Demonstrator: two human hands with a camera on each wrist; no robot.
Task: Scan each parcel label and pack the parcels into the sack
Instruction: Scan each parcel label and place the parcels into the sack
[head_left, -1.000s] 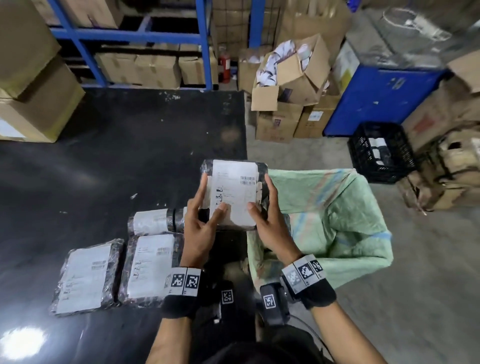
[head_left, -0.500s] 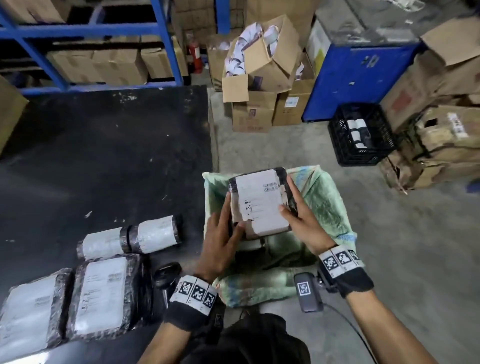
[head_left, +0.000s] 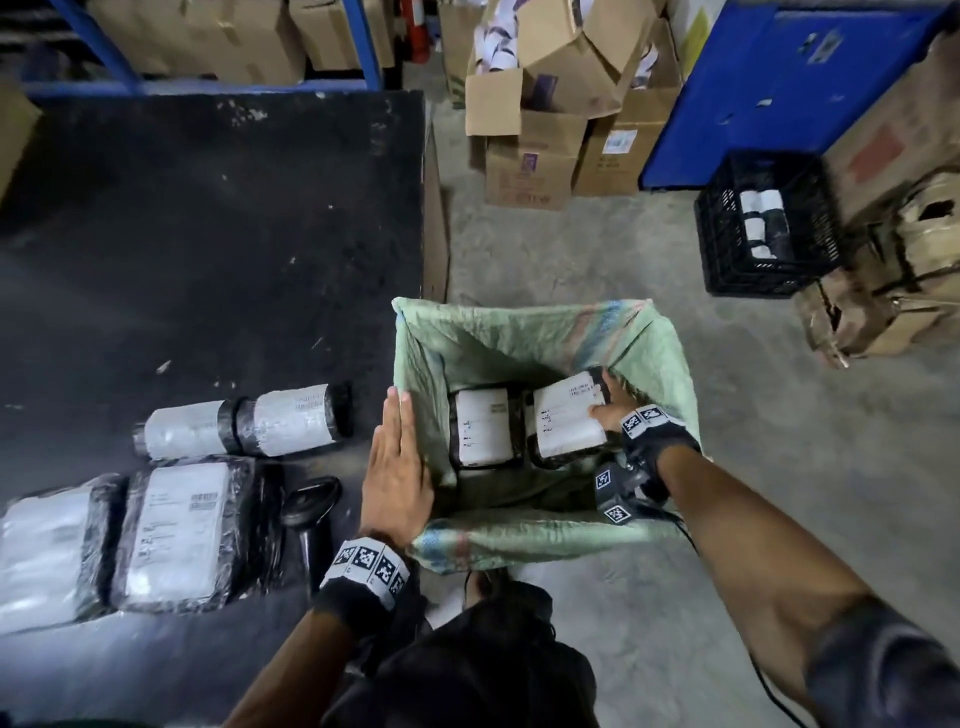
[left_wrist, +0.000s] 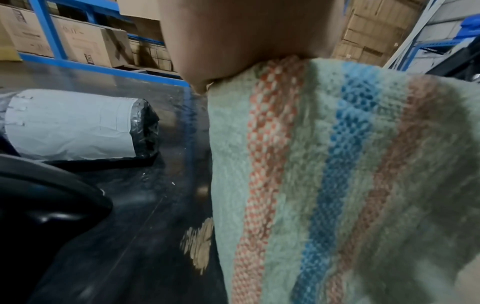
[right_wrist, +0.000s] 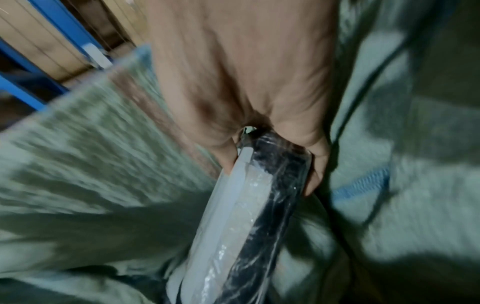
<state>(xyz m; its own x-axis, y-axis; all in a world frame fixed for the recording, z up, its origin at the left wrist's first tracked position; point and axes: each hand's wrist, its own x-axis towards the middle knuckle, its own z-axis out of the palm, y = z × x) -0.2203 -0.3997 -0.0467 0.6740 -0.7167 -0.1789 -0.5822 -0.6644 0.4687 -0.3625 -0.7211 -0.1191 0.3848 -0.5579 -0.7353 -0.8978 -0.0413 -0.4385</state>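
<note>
An open green woven sack (head_left: 519, 332) stands on the floor beside the black table. My right hand (head_left: 605, 402) is down inside it and grips a black-wrapped parcel with a white label (head_left: 563, 418) by its right edge, thumb on the label; the right wrist view shows that parcel (right_wrist: 249, 205) pinched between thumb and fingers. Another labelled parcel (head_left: 480, 426) lies in the sack just left of it. My left hand (head_left: 397, 462) lies flat with straight fingers on the sack's left rim (left_wrist: 337, 164). A rolled parcel (head_left: 244, 421) and two flat parcels (head_left: 171, 530) lie on the table.
A black handheld scanner (head_left: 309, 512) lies on the table (head_left: 208, 234) between the flat parcels and my left hand. Cardboard boxes (head_left: 550, 104), a blue cabinet and a black crate (head_left: 763, 223) stand on the floor beyond the sack. Blue shelving with boxes lines the back.
The parcel, held in both hands above the table, moved right and down into the sack. My left hand let go and now rests flat on the sack's rim.
</note>
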